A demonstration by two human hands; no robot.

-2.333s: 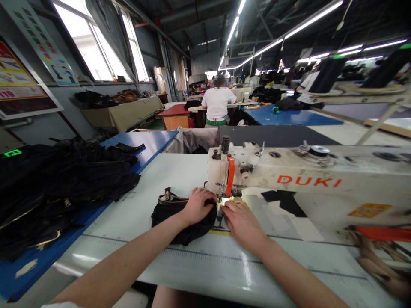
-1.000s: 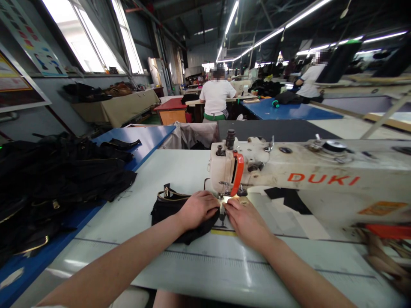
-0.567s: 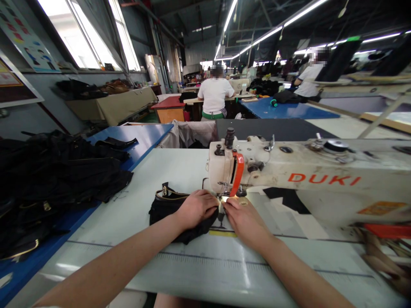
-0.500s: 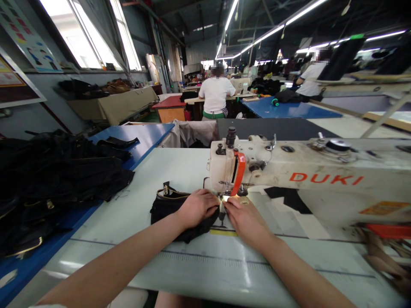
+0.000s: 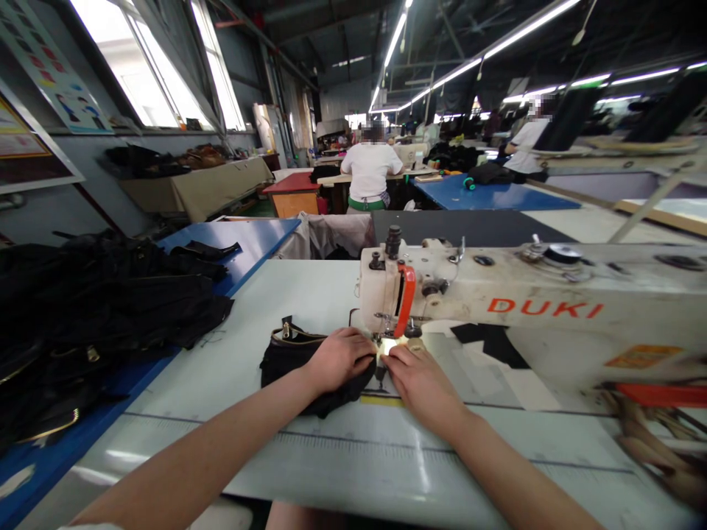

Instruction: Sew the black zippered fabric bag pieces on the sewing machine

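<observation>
While near sewing machine (image 5: 530, 287), left hand (image 5: 341, 358) on black cloth (image 5: 284, 366)

- At my 11 o'clock I see bright windows (image 5: 135, 70) with a grey curtain (image 5: 180, 59) drawn aside.
- At my 10 o'clock, a poster (image 5: 58, 73) and a framed notice (image 5: 25, 151) hang on the grey wall (image 5: 104, 169).
- Below the windows stands a cloth-covered table (image 5: 224, 184).
- Just short of my 12 o'clock is a red-topped cabinet (image 5: 297, 184).
- Farther off, a blue table (image 5: 502, 196) stands at my 1 o'clock.
- Overhead, strip lights (image 5: 530, 29) run from 1 towards 12 under a dark ceiling (image 5: 431, 33).
</observation>
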